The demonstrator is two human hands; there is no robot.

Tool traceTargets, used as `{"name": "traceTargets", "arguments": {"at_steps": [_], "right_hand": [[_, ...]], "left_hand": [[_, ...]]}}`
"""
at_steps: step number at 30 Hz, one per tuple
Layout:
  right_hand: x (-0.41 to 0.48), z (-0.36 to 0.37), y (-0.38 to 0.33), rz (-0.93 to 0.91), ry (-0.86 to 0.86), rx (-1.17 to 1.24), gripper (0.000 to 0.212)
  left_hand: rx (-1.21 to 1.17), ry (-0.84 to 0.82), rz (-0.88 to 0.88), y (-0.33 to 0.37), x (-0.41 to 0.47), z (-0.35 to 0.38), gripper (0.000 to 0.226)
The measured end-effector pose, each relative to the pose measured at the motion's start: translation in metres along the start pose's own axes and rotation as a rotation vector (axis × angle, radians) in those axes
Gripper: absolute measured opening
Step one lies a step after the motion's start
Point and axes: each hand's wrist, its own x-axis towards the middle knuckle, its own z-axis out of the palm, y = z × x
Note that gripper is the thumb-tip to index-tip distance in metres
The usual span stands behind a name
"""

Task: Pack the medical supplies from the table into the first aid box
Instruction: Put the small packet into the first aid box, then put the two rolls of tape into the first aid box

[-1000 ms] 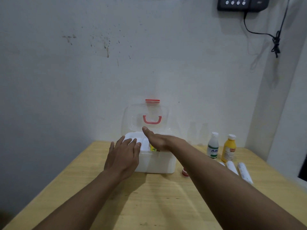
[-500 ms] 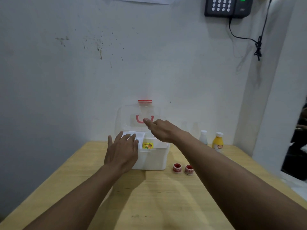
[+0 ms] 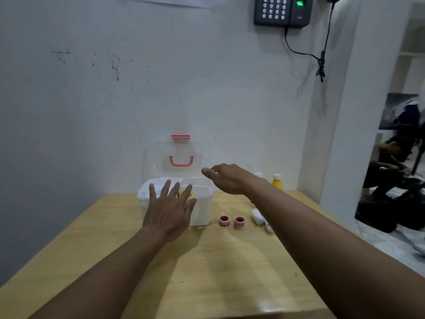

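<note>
Here, the first aid box (image 3: pixel 200 203) stands open on the table (image 3: pixel 230 261), lid upright. Left hand (image 3: pixel 169 209), grip released and fingers spread, rests against its front; right hand (image 3: pixel 230 179), empty, hovers beside it. Two red tape rolls (image 3: pixel 231 222), a white tube (image 3: pixel 258 216) and a yellow bottle (image 3: pixel 276 182) lie unpacked; next, presumably, a reach rightward.

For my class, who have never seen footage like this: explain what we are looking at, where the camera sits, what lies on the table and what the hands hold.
There is no machine here: a person wears a camera on the head, looking forward and down. The left hand lies spread over the open first aid box, whose clear lid stands up. The right hand hovers beside the lid, holding nothing. On the wooden table lie two small red-and-white rolls, white tubes and a yellow bottle with a white cap.
</note>
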Motion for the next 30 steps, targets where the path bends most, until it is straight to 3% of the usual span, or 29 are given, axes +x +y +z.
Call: {"name": "traceTargets", "arguments": {"at_steps": [3,8,12,17,23,30], "right_hand": [[-0.006,0.001,0.012,0.005,0.026,-0.015,0.063],[-0.022,0.005,0.036,0.050,0.037,-0.024,0.051],[-0.033,0.015,0.056,0.084,0.009,-0.100,0.051],[-0.039,0.032,0.077,0.087,-0.043,-0.184,0.056],[-0.041,0.043,0.088,0.052,-0.087,-0.265,0.058],[-0.039,0.048,0.099,0.027,-0.081,-0.255,0.043]], "left_hand": [[0.022,0.103,0.109,0.017,-0.005,-0.004,0.063],[-0.017,0.285,0.318,0.054,-0.021,0.002,0.036],[-0.005,0.139,0.300,0.075,-0.026,0.015,0.031],[-0.016,-0.017,0.169,0.092,-0.025,0.022,0.044],[0.044,-0.095,0.116,0.107,-0.020,0.024,0.039],[-0.020,-0.072,0.081,0.112,-0.021,0.022,0.032]]}}
